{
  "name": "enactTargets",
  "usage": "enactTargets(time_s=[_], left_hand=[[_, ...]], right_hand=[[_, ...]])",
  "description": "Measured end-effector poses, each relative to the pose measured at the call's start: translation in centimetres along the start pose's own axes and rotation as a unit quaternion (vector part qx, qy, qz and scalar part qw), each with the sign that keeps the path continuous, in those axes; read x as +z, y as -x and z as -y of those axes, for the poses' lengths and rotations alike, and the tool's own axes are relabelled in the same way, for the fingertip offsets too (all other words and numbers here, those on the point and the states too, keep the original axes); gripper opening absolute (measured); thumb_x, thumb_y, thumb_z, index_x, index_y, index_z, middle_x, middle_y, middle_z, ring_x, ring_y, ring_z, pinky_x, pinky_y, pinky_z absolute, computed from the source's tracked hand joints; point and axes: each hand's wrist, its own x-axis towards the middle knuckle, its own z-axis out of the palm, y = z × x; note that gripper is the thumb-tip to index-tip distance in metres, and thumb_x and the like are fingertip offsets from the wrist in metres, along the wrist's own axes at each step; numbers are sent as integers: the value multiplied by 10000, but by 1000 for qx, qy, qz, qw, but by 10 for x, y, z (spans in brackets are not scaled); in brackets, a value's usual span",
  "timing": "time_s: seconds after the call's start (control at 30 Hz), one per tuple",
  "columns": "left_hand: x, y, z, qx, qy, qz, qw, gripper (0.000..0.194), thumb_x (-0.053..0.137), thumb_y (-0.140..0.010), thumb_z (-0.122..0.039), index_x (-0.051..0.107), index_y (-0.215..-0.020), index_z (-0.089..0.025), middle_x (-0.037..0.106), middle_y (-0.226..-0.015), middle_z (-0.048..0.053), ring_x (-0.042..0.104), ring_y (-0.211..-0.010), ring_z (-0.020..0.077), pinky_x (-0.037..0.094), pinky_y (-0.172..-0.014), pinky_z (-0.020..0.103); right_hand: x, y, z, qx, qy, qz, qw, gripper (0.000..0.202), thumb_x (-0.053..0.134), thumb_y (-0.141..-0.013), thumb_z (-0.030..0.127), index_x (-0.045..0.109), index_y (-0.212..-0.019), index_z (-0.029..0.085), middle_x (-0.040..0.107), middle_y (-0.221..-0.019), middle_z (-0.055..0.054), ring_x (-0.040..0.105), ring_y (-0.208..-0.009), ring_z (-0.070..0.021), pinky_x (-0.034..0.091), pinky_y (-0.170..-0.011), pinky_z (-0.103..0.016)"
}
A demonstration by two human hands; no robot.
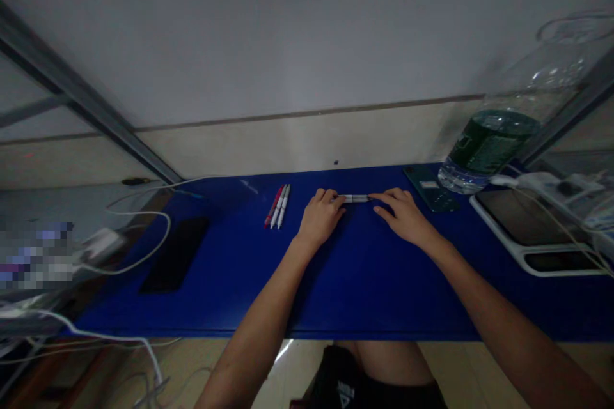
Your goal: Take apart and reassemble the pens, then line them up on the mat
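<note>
Two white-and-grey pens (356, 199) lie side by side on the blue tabletop (230, 268), pointing left and right. My left hand (322, 214) is closed over their left ends, its fingers curled and the tips partly hidden. At the right end, the outstretched index finger of my right hand (401, 214) touches the pens, while its thumb stays apart below. Left of my left hand, a red pen (274, 207) and two white-and-grey pens (283, 207) rest in a slanted row.
A dark phone (176, 254) lies at left, near a white cable (165, 230). On the right are a green phone (430, 188), a large water bottle (494, 140), a white scale-like device (532, 230) and a power strip (551, 185). A wall (307, 140) borders the back.
</note>
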Motion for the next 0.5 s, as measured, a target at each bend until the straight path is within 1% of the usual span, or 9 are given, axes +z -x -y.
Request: enactTargets(time_s=[0.07, 0.17, 0.23, 0.33, 0.43, 0.5], left_hand=[[2, 0, -2, 2, -2, -3, 1000, 319, 565, -982, -286, 634, -1283, -205, 619, -1207, 89, 506, -1112, 245, 474, -973, 370], [1, -1, -6, 1, -1, 8, 1000, 285, 560, -987, -312, 655, -1229, -196, 632, -1149, 96, 516, -1083, 247, 472, -960, 379], [2, -2, -9, 8, 2, 22, 1000, 254, 555, -990, -334, 677, -1153, -182, 643, -1100, 100, 528, -1056, 248, 472, -942, 379], [8, -3, -14, 23, 6, 25, 999, 208, 555, -991, -322, 681, -1056, -169, 655, -1070, 95, 544, -1029, 246, 463, -939, 379], [16, -4, -18, 35, 6, 18, 999, 183, 532, -1002, -290, 655, -1003, -154, 654, -1044, 93, 561, -1007, 239, 449, -962, 385], [18, -5, -19, 48, 8, 14, 999, 192, 493, -1020, -276, 633, -996, -146, 647, -1037, 94, 569, -1006, 234, 443, -968, 384]], right_hand=[[1, 1, 0, -9, 13, 11, 1000, 363, 534, -976, 366, 662, -1299, 261, 605, -1174, -130, 554, -1112, -310, 453, -982, -466], [0, 0, 2, -23, 5, 27, 999, 255, 543, -976, 349, 698, -1147, 240, 642, -1170, -108, 577, -1087, -293, 459, -967, -451], [-2, -2, 4, -33, -11, 33, 999, 189, 537, -980, 327, 693, -1026, 231, 679, -1109, -86, 600, -1043, -274, 459, -954, -436], [-5, -4, 9, -44, -28, 37, 998, 170, 524, -988, 312, 663, -934, 229, 706, -993, -63, 622, -956, -254, 462, -923, -421], [-6, -4, 11, -23, -31, 2, 999, 148, 562, -969, 329, 647, -910, 222, 682, -915, -63, 622, -899, -248, 483, -868, -403], [-7, -4, 11, -8, -35, -31, 999, 157, 595, -952, 349, 652, -994, 209, 665, -969, -83, 625, -931, -252, 496, -874, -401]])
